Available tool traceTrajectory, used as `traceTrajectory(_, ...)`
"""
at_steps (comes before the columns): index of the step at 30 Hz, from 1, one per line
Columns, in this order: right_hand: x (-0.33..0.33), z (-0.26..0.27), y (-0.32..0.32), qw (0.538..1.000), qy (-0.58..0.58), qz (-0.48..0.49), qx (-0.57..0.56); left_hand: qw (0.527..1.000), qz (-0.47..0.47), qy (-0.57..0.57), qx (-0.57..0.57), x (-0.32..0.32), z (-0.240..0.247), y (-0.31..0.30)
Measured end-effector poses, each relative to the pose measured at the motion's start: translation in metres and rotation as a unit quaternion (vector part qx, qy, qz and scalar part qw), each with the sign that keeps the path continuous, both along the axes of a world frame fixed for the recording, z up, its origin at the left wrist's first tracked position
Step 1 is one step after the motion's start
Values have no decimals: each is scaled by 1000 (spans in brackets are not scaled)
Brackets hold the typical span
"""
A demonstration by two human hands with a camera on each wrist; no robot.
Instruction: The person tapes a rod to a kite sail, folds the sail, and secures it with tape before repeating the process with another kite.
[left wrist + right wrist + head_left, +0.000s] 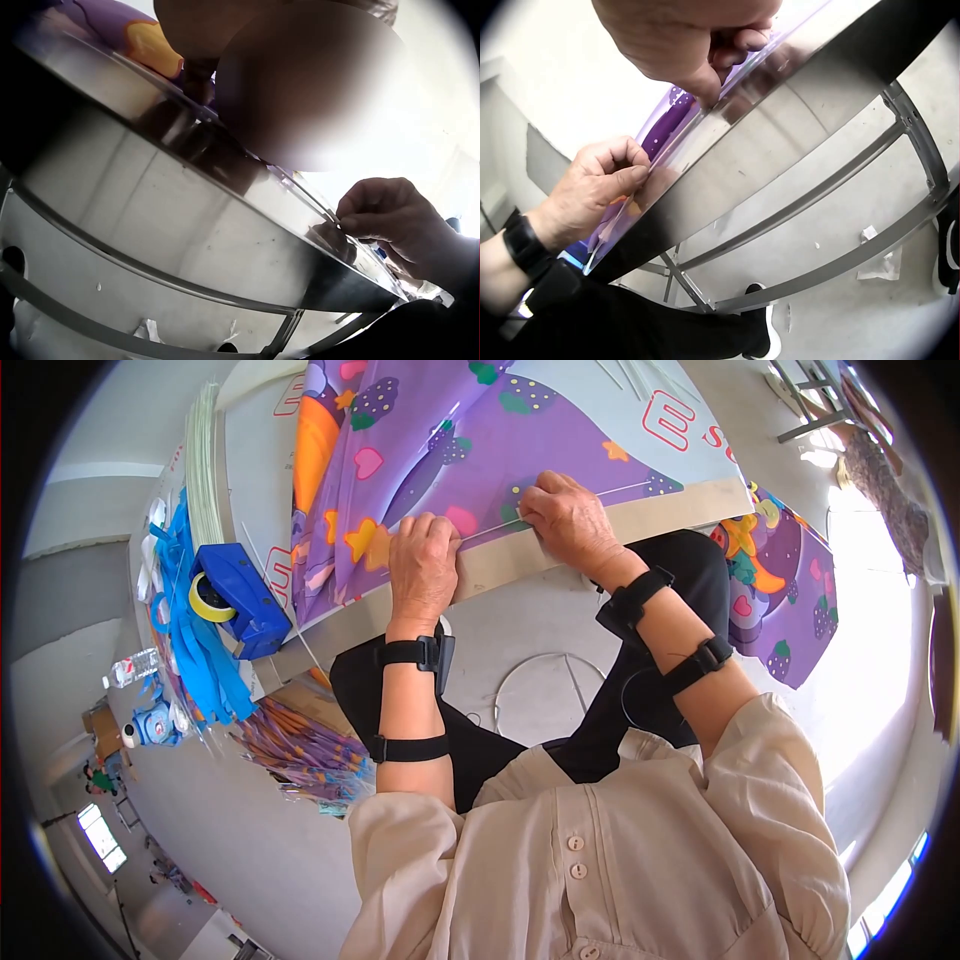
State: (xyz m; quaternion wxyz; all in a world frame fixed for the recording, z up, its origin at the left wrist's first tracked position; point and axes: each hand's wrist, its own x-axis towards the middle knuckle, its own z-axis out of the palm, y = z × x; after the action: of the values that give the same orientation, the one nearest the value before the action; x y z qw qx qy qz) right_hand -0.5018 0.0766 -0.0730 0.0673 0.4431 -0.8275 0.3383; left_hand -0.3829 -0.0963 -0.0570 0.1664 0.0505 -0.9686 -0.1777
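A purple printed sheet (480, 450) with strawberries, hearts and stars lies over the tabletop. Along its near edge runs a thin white rod (490, 530). My left hand (425, 565) pinches the rod and sheet edge at the left, by a yellow star print. Farther right, my right hand (570, 520) pinches the same edge between thumb and fingers. The right wrist view has the left hand (592, 187) with thumb and fingertips together at the sheet's edge. In the left wrist view the right hand (397, 225) grips the rod just over the shiny table border.
A blue tape dispenser (245, 600) with yellow tape sits at the table's left. Beyond it are blue strips (195, 650) and a bundle of pale thin rods (205, 480). Another printed purple piece (790, 590) hangs at the right. Metal bars (802, 202) run beneath the table.
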Motion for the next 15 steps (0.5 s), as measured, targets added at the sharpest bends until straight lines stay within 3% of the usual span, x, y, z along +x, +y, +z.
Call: traceTrajectory(15, 4, 2, -2, 1000, 7, -5, 20, 1000, -2, -13, -4, -5, 6, 7)
